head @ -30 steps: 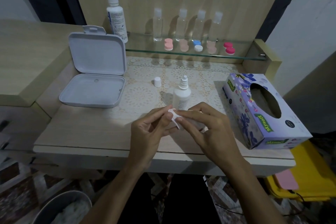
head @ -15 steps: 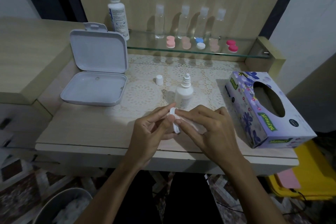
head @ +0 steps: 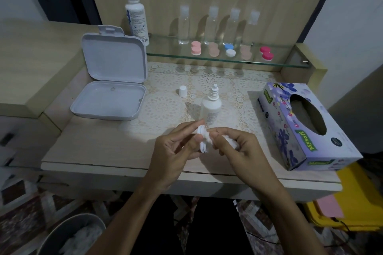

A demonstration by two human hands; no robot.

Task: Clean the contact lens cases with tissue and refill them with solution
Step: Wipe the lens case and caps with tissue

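Above the counter (head: 103,151), the left hand (head: 174,151) pinches the white lens case (head: 202,141) upright in its grip; the right hand (head: 244,149), fingers curled, presses tissue (head: 207,137) into it.

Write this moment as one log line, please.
step: wiping | left hand: holds white lens case | right hand: presses tissue into case | solution bottle: uncapped, upright

Wooden desk (head: 99,151) bearing open box (head: 109,99), cap (head: 182,91), bottle (head: 211,107) just beyond fingers, tissue box (head: 306,128) to their right.
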